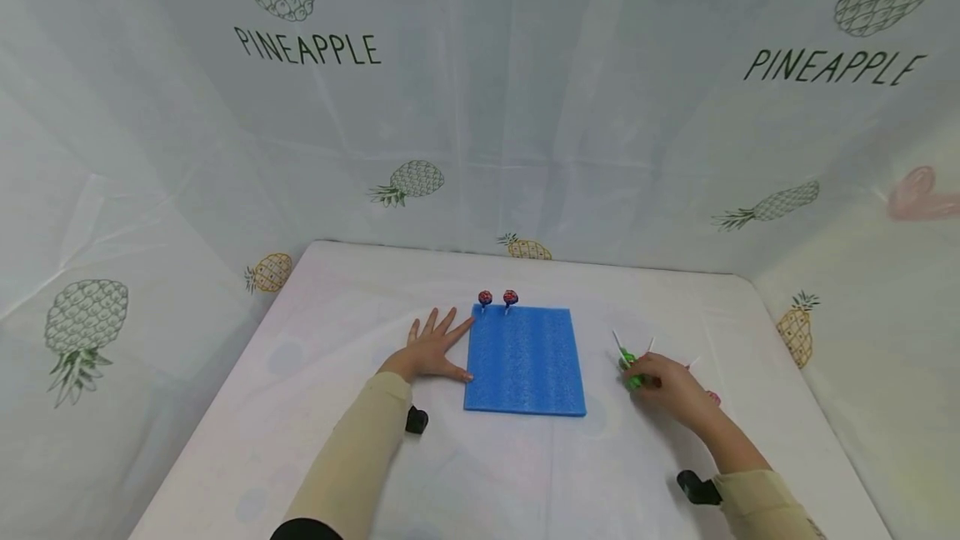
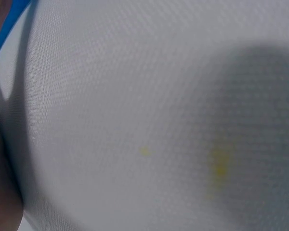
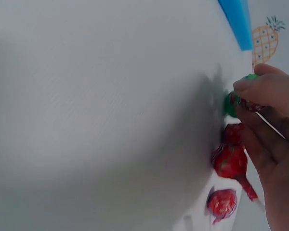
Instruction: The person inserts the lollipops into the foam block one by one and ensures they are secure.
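Note:
A blue foam board (image 1: 525, 361) lies on the white table. Two lollipops with dark red wrappers, one of them the right-hand lollipop (image 1: 511, 297), stand on white sticks at its far left edge. My left hand (image 1: 429, 353) rests with fingers spread at the board's left side, thumb and forefinger touching its edge. To the right of the board my right hand (image 1: 667, 386) pinches a green-wrapped lollipop (image 3: 251, 77) between thumb and fingers. Another bit of green wrapper (image 3: 230, 104) shows close by. Red lollipops (image 3: 230, 161) lie beside and partly behind this hand.
A loose red lollipop (image 3: 221, 204) lies nearest the wrist in the right wrist view. The white tabletop (image 1: 480, 473) reaches a cloth wall (image 1: 585, 123) printed with pineapples at the back and sides. Black wrist-worn pieces stick out by both forearms.

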`<state>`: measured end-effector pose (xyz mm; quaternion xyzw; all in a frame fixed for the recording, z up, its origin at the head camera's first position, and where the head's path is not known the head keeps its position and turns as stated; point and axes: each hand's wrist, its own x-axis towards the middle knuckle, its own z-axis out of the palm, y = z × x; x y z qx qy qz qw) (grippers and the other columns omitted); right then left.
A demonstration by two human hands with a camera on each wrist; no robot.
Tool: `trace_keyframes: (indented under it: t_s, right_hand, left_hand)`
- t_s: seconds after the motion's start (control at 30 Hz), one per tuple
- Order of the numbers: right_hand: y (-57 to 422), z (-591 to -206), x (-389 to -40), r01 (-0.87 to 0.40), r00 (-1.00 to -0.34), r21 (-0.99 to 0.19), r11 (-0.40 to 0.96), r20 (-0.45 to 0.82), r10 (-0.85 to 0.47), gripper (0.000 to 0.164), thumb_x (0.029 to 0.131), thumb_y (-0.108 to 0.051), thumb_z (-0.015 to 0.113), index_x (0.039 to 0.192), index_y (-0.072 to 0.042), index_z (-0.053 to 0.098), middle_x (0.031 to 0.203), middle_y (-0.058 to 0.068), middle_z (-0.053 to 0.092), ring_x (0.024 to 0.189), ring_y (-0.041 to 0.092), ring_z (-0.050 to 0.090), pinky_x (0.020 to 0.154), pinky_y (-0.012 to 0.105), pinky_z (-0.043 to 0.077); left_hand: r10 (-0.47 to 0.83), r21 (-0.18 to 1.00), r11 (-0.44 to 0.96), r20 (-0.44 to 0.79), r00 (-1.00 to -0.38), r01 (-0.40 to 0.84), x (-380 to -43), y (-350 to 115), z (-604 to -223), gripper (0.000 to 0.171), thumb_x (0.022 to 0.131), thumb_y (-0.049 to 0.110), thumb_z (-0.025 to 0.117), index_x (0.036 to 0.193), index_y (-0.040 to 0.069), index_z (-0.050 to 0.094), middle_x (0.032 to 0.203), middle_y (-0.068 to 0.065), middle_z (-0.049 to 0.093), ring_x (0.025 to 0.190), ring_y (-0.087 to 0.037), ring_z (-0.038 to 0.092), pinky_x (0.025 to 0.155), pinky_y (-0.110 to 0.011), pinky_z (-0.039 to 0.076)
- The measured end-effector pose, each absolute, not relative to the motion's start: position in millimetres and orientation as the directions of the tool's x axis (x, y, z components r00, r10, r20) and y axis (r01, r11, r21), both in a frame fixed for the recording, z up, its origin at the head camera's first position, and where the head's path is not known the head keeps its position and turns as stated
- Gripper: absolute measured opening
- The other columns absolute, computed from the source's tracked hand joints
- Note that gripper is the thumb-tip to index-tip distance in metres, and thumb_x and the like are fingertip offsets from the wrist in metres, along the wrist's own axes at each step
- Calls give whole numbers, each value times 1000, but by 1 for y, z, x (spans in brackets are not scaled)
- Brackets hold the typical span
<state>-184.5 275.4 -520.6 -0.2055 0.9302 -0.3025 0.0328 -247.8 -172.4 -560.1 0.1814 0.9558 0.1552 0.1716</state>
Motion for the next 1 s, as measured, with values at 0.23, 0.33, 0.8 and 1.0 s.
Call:
trace_keyframes:
  t_s: [0.23,0.33,0.8,1.0]
  right_hand:
    - [255,-518,-190,-322,-926,-692,647,87,-368,25,82,5,73,102,-9,74,109,1,63,96,19,60,80,28,54]
    - [240,-515,-192,-331,-927,-722,608,128,-352,22,83,4,73,104,-4,74,110,4,59,94,18,59,80,26,53]
    - [187,-508,-205,-391,-903,-769,505,214,-373,24,87,0,71,111,-1,73,119,7,64,97,23,63,74,25,54]
    - [161,-498,-210,-391,-902,-810,437,241,-359,16,91,2,66,105,2,73,119,12,65,107,29,60,82,33,54]
  left_hand:
    - [410,352,884,-266,-872,308,-245,-171,-551,113,69,74,70,157,35,9,164,-6,-4,146,-37,-14,110,-62,-9]
    - [415,360,881,-272,-868,308,-243,-170,-543,113,70,72,71,158,32,12,164,-9,-2,146,-39,-12,110,-63,-7]
    - [419,384,873,-270,-867,302,-243,-170,-545,114,69,75,69,157,34,11,164,-8,-3,146,-38,-14,109,-63,-9]
    - [410,369,880,-272,-870,299,-246,-171,-552,115,68,76,68,157,38,7,163,-5,-7,145,-36,-17,109,-62,-11]
